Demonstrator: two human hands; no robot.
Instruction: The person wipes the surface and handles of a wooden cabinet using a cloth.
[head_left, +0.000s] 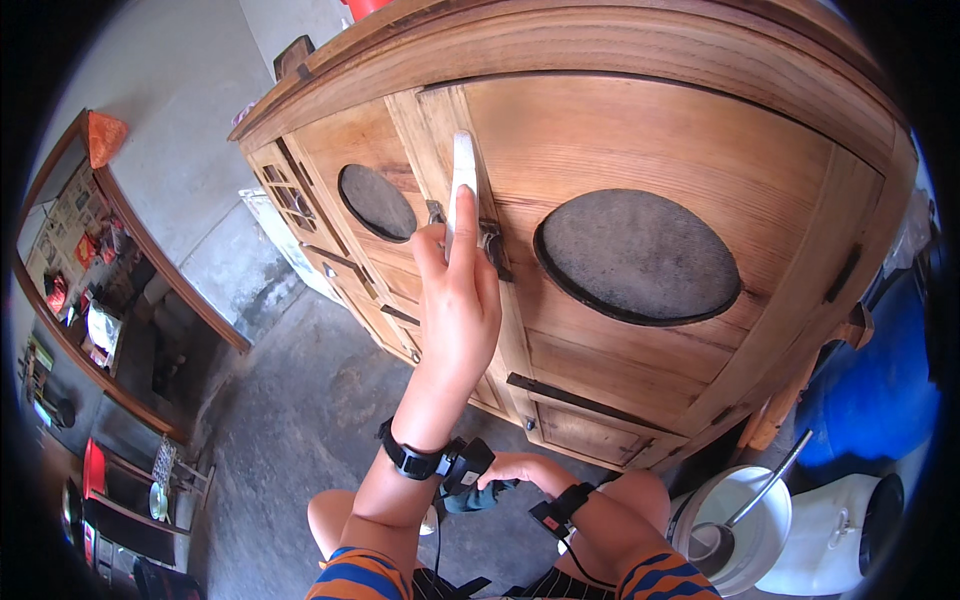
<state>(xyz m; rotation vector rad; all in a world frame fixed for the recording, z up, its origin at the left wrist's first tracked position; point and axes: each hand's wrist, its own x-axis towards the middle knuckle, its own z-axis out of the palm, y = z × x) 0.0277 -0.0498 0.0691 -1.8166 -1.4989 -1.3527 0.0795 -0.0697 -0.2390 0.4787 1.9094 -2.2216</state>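
Observation:
My left hand (454, 292) is raised to a wooden cabinet (637, 127) and grips a slim white tool (464, 161), which looks like a cleaning brush. One finger lies extended along its handle. The tool's tip is at the upright strip between two doors, above a dark metal latch (491, 244); its working face is hidden. Lower down, between my knees, my right hand (510, 469) holds a dark green cloth (480, 499). Part of that hand is covered by the device strapped to my left wrist. Oval mesh panels (637, 259) are set into the doors.
At the right stand a white bucket (776, 517) with a metal-handled ladle (772, 476) in it, a white lidded container (821, 536) and a blue barrel (870, 382). A wood-framed doorway (176, 277) and a small rack (139, 510) are at the left. Concrete floor (277, 420) lies below.

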